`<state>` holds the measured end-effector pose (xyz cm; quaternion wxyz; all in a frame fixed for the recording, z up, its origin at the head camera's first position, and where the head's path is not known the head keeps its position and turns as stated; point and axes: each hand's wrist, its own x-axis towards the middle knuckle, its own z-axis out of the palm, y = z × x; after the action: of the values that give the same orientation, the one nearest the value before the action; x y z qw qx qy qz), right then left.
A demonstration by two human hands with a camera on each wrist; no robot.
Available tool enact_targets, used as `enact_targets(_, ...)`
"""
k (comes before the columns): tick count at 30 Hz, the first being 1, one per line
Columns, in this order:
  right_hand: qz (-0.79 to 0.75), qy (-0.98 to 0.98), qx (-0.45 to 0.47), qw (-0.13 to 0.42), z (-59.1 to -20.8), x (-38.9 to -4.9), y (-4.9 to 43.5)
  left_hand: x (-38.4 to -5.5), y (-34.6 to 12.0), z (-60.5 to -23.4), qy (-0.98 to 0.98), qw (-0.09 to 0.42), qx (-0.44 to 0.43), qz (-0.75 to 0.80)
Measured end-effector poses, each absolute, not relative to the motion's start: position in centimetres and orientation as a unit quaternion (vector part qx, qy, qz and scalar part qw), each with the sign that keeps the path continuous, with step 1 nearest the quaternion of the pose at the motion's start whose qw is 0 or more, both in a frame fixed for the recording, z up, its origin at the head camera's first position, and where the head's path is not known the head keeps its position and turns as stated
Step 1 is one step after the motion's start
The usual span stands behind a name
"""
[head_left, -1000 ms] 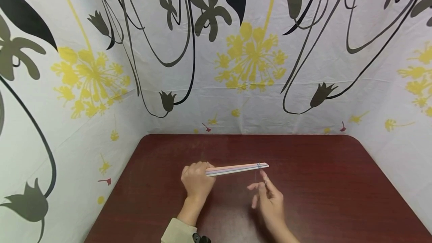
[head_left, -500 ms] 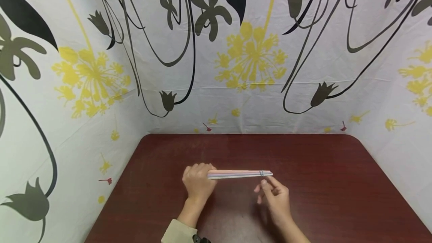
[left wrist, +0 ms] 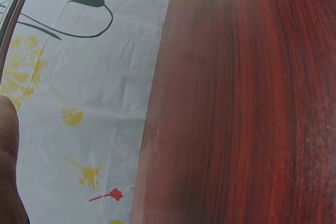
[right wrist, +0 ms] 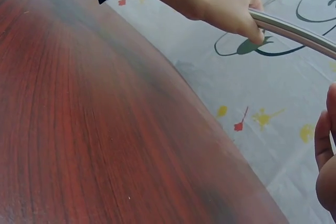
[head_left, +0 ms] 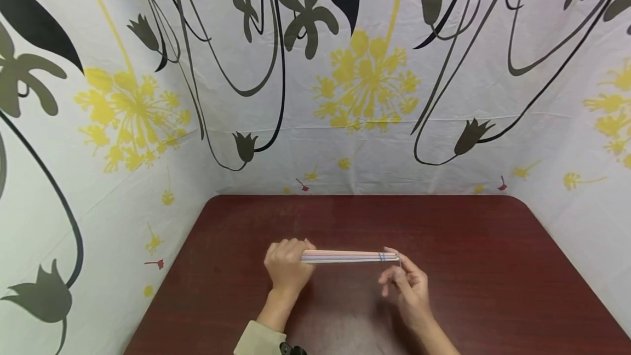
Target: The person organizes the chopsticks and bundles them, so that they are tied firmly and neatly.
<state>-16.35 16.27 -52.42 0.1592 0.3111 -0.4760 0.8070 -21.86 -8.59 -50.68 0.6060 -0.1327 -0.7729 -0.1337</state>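
My left hand (head_left: 288, 265) grips one end of a bundle of slim pastel sticks (head_left: 340, 257) in peach, lilac and whitish tones. The bundle is held level above the table, and its far end points right. Near that end, a thin blue band (head_left: 382, 256) is wrapped round the sticks. My right hand (head_left: 413, 289) is at the tip, its index finger by the stick ends. A fine strand of the band runs down from there to the thumb, which pinches it. The right wrist view shows the left hand (right wrist: 231, 9) round the sticks (right wrist: 294, 32).
A dark red wooden table (head_left: 473, 267) lies under both hands. Behind and beside it hangs a white cloth (head_left: 305, 108) printed with flowers. A black device (head_left: 293, 348) is on the left wrist by a beige sleeve (head_left: 261, 338).
The bundle's banded end has dropped from a slight upward tilt to level. My right hand has moved right and brought its index finger up to the tip. The left hand has barely moved.
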Motion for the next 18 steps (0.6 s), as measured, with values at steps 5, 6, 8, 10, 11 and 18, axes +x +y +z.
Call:
enact_targets(5,0.817,-0.444,0.332,0.159,-52.4,-16.7,16.4,-21.8,-8.7,-50.9,-0.767,0.613,-0.144,-0.124)
enact_targets(6,0.817,-0.443,0.334,0.159,-52.4,-16.7,16.4,-21.8,-8.8,-50.9,-0.766,0.614,-0.147,-0.122)
enact_targets(8,0.812,-0.452,0.333,0.158,-52.2,-16.7,16.4,-21.8,-8.8,-51.0,-0.765,0.615,-0.153,-0.120)
enact_targets(10,0.803,-0.475,0.323,0.159,-51.9,-16.7,16.5,-21.7,-8.9,-51.0,-0.763,0.616,-0.159,-0.116)
enact_targets(11,0.795,-0.492,0.316,0.159,-51.7,-16.6,16.5,-21.7,-8.9,-51.0,-0.761,0.617,-0.162,-0.115)
enact_targets(18,0.735,-0.617,0.245,0.133,-51.2,-16.6,16.7,-21.7,-9.1,-50.9,-0.754,0.627,-0.173,-0.098)
